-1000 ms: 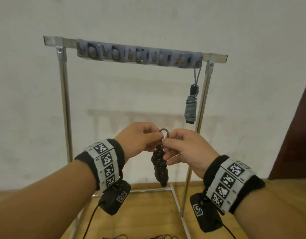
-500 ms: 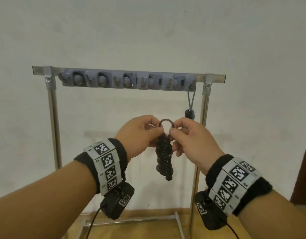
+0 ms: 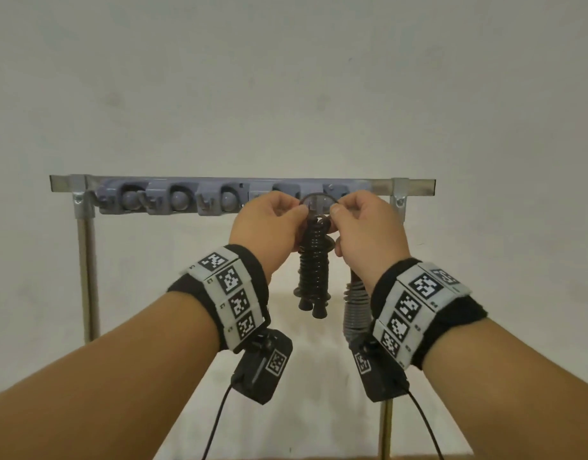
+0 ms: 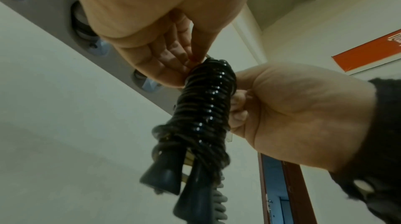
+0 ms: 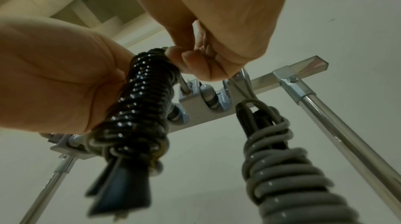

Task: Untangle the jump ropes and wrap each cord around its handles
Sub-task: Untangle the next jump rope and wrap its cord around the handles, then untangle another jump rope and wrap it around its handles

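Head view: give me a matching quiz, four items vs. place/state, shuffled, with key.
Items:
1. black jump rope
2. grey jump rope
3. hook rail
4. left hand

Place or state:
A. pinches one side of the black cord loop
B. hangs wrapped behind the right wrist
C. mounted along the rack's top bar
D. wrapped bundle held up between both hands

Pairs: 1-D, 2-B, 3-C, 4-A. The right hand pinches the loop's other side.

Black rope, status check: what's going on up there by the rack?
Left hand and right hand pinch the loop of the wrapped black rope at the rack. Grey rope hangs close beside.
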A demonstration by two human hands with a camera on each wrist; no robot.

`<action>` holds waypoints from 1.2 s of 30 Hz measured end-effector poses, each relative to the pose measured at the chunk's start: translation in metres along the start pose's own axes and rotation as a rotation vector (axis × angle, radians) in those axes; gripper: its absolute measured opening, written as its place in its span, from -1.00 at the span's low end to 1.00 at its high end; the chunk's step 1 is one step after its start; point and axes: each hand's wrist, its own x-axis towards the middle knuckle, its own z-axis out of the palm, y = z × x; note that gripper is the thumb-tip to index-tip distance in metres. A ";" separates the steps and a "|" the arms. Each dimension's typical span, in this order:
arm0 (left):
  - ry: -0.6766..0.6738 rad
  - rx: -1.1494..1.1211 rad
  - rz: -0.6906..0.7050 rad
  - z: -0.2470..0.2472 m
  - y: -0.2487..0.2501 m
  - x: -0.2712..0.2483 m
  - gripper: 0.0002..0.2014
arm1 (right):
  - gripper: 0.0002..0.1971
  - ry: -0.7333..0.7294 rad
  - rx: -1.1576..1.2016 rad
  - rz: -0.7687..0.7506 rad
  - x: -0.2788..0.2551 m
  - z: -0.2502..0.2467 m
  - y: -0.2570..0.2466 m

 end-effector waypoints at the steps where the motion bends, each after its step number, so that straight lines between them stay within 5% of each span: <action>1: 0.014 0.004 -0.001 0.000 0.000 0.004 -0.96 | -0.87 -0.009 -0.017 -0.004 0.005 0.003 -0.001; 12: 0.039 0.146 -0.008 0.000 -0.011 0.015 -0.86 | -0.71 -0.108 -0.130 0.015 0.014 0.016 0.004; 23: -0.096 0.270 0.015 0.004 -0.022 -0.001 -0.81 | -0.88 -0.144 -0.123 0.025 -0.004 0.025 0.016; 32: -0.131 0.082 -0.047 -0.006 -0.040 -0.032 -0.79 | -0.91 -0.168 -0.014 0.128 -0.037 0.021 0.005; 36: -0.241 0.167 -0.172 -0.021 -0.058 -0.064 -0.80 | -0.68 -0.205 0.070 0.125 -0.070 0.007 0.013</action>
